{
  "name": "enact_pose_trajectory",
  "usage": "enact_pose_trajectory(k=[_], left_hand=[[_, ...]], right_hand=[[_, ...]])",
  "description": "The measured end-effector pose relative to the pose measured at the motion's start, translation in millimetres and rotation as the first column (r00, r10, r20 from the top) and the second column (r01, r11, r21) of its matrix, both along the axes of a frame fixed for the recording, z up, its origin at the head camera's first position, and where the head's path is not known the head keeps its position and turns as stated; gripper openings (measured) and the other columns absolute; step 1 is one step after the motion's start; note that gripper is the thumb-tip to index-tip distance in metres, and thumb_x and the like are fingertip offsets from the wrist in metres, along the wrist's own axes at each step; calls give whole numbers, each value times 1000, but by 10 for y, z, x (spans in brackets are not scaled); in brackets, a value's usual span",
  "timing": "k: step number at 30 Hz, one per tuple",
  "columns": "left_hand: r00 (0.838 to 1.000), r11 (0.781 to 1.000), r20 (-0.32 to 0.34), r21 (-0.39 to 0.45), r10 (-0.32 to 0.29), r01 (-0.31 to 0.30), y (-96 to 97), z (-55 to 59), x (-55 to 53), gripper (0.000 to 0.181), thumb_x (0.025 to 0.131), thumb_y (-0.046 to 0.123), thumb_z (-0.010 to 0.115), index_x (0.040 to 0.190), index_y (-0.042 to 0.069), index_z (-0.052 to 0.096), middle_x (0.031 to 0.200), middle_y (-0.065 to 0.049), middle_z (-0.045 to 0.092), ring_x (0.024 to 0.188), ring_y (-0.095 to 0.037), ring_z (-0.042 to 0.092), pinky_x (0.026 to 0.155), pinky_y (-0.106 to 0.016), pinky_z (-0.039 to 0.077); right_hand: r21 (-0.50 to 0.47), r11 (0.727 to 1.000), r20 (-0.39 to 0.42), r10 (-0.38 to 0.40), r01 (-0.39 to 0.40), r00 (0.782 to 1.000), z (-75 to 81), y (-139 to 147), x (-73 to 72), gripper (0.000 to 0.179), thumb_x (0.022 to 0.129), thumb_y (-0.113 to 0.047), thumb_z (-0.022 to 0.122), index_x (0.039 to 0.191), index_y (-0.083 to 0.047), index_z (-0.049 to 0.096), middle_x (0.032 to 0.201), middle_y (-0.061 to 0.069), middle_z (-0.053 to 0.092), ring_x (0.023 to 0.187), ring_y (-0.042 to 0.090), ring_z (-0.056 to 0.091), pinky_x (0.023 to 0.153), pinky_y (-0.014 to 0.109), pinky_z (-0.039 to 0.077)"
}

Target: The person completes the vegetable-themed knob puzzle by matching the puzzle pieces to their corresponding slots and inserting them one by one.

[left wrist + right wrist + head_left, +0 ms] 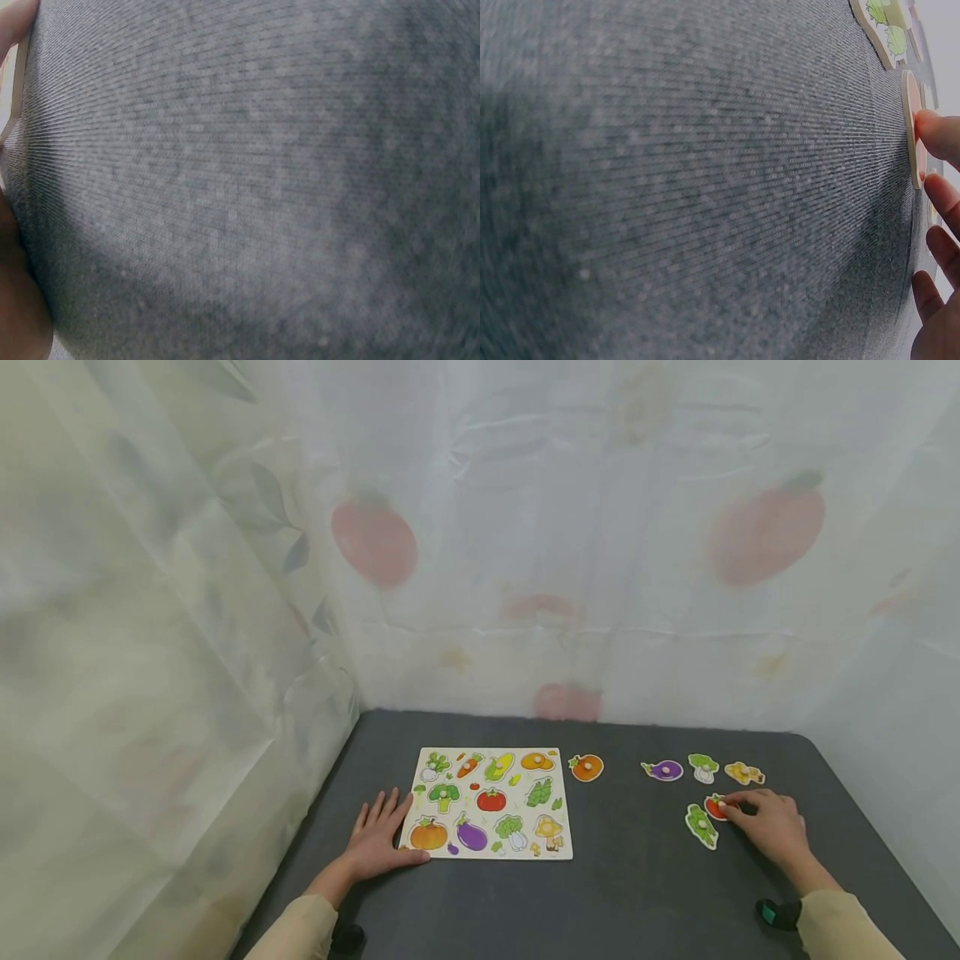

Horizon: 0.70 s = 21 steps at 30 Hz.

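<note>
My left hand (373, 839) lies spread at the left side of a white vegetable puzzle board (491, 822), its thumb on the lower left corner. In the left wrist view only slivers of this hand and the board's edge show. On the right, my right hand (772, 828) pinches a tomato puzzle piece (712, 807), which is partly hidden by the fingers. The right wrist view shows thumb and forefinger at the tomato piece (913, 135), low over the table. A green pea-pod piece (701, 827) lies just left of it.
Behind the tomato lie an eggplant piece (666, 770), a leafy cabbage piece (703, 768) and a mushroom piece (741, 773). A pumpkin piece (587, 767) is beside the board's upper right corner. Printed curtains (570, 552) hang around the dark table (600, 902).
</note>
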<state>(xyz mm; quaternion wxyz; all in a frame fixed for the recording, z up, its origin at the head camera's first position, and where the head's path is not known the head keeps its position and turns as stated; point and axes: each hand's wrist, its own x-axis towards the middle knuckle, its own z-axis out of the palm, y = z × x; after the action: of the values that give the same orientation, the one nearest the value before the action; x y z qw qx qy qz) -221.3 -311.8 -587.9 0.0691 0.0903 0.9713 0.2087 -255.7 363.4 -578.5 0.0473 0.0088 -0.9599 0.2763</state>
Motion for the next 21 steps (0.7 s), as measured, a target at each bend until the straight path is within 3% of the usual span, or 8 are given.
enact_pose_trajectory(k=[7,14,21], left_hand=[[1000,1000,12,-15,0,0,0,-8,-10,118,78,78,69,166,16,19,170,-18,10,155,-44,0,120,-65,-3],[999,999,-34,38,-12,13,17,-3,18,116,78,71,74,164,12,25,168,-23,15,154,-47,4,118,-67,-2],[1000,1000,12,8,-3,3,9,36,15,116,79,75,70,165,15,21,169,-19,11,155,-44,1,119,-65,-3]], right_hand=[[12,1000,-20,6,-6,1000,13,-7,-2,42,101,-40,65,113,-1,74,128,35,53,119,62,34,85,76,27],[11,1000,-74,-4,5,997,-10,-3,-14,36,101,-35,66,109,-2,74,126,36,53,118,63,33,86,77,27],[-34,999,-149,-26,21,988,197,-239,-82,32,100,-31,67,104,0,72,126,35,52,122,64,30,92,80,22]])
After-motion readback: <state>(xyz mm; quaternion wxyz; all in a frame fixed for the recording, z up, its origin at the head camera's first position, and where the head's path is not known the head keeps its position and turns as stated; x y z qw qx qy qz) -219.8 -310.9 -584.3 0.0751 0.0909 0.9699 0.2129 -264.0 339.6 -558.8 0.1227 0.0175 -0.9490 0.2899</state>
